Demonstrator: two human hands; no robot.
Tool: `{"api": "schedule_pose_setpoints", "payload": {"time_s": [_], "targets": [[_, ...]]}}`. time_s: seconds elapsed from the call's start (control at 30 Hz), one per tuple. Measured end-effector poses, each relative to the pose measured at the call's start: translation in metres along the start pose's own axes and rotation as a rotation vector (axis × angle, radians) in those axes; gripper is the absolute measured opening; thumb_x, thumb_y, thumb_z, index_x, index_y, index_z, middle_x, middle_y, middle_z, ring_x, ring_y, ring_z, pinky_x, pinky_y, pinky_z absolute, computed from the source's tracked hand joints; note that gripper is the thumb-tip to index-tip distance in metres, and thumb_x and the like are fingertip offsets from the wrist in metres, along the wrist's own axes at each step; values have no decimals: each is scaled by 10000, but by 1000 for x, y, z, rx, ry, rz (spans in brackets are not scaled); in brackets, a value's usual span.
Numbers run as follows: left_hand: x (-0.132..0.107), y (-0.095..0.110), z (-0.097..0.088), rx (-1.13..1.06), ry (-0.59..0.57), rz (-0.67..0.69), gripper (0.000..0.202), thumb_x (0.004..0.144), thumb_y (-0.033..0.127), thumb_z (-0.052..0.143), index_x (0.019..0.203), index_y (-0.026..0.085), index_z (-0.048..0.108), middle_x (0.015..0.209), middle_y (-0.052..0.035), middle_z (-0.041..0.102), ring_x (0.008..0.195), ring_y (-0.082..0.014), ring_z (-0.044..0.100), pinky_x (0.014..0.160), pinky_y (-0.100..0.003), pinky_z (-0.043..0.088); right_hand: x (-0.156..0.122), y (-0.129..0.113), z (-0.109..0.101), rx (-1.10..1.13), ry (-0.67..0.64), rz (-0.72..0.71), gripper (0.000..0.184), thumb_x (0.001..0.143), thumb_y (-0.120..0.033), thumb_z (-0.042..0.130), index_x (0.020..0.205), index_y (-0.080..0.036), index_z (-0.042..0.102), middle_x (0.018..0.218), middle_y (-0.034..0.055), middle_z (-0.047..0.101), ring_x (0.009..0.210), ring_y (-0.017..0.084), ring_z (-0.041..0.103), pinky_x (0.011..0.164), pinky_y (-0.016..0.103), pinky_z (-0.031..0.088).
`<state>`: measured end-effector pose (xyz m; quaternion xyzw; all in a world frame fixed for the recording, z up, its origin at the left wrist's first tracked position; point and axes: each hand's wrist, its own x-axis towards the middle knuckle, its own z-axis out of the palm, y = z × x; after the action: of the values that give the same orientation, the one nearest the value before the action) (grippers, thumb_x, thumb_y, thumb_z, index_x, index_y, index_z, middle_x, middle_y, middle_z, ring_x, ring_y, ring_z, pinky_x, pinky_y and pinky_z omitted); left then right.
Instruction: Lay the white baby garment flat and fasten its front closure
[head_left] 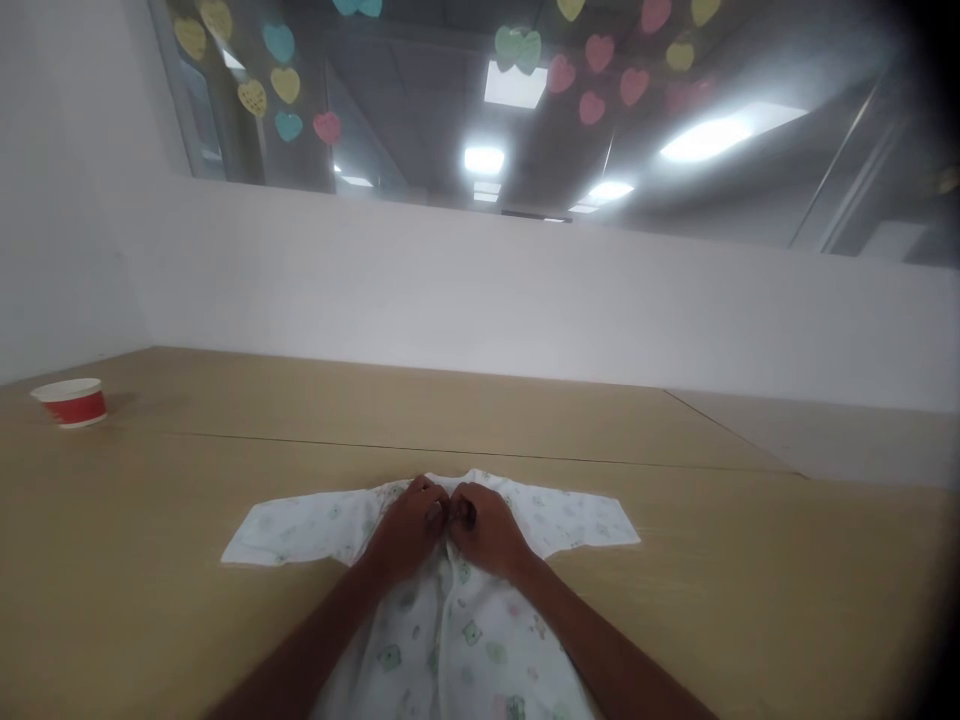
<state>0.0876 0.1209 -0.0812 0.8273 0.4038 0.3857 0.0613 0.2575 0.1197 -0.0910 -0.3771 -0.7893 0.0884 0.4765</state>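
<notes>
A white baby garment (471, 640) with small green and pink prints lies spread on the table, its sleeves stretched out to both sides. A front seam runs down its middle. Close to the neckline, my left hand (411, 525) is closed in a pinch on the left front edge. My right hand (486, 525) pinches the garment just beside it, and the fingers of both hands meet at the centre line. Whatever small fastener may be between the fingertips is hidden by them.
On the wooden table (750, 580) a red and white paper cup (75, 403) stands at the far left. Behind the table rises a white wall (450, 290), with a glass pane (420, 110) above it bearing several heart-shaped paper notes (517, 48).
</notes>
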Motion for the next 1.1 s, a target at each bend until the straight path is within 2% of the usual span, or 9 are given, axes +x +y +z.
{"api": "schedule_pose_setpoints", "payload": {"time_s": [0.2, 0.4, 0.63, 0.73, 0.9, 1.1], "targets": [[-1, 7, -2, 28, -18, -36, 154, 797, 138, 461, 825, 155, 611, 933, -44, 529, 809, -166, 517, 713, -308, 397, -1, 3, 3, -73, 25, 47, 98, 696, -136, 495, 763, -174, 557, 740, -9, 560, 693, 113, 452, 661, 235, 303], [-2, 9, 0, 56, -18, -64, 135, 789, 134, 478, 796, 145, 612, 924, -52, 534, 797, -164, 517, 718, -313, 393, -2, 3, 6, -101, 19, 74, 109, 698, -160, 527, 767, -174, 610, 793, 16, 595, 727, 128, 477, 698, 254, 327], [-1, 10, 1, 90, -6, -86, 138, 816, 152, 469, 838, 143, 605, 945, -54, 530, 823, -176, 518, 743, -329, 398, 3, 3, -2, 6, -38, 124, 160, 665, -123, 519, 729, -166, 659, 689, -3, 594, 648, 105, 504, 625, 216, 368], [-1, 11, 0, 100, -11, -80, 137, 821, 157, 469, 842, 146, 604, 935, -54, 527, 840, -182, 515, 759, -334, 400, 6, 5, -7, 70, -97, 107, 198, 664, -103, 509, 732, -164, 684, 654, -17, 602, 612, 88, 514, 588, 187, 378], [-2, 12, -1, 105, -25, -75, 147, 836, 184, 468, 851, 145, 609, 942, -60, 525, 850, -187, 516, 771, -337, 405, 4, 6, -10, 83, -110, 40, 205, 657, -96, 513, 735, -167, 689, 684, -21, 618, 638, 83, 524, 607, 175, 382], [0, 11, -2, 70, -59, -23, 205, 831, 173, 439, 887, 164, 636, 959, -53, 539, 886, -184, 533, 805, -329, 409, 5, 9, -9, -75, -81, -64, 75, 642, -114, 518, 639, -145, 587, 660, 1, 576, 641, 106, 481, 618, 219, 328]]}}
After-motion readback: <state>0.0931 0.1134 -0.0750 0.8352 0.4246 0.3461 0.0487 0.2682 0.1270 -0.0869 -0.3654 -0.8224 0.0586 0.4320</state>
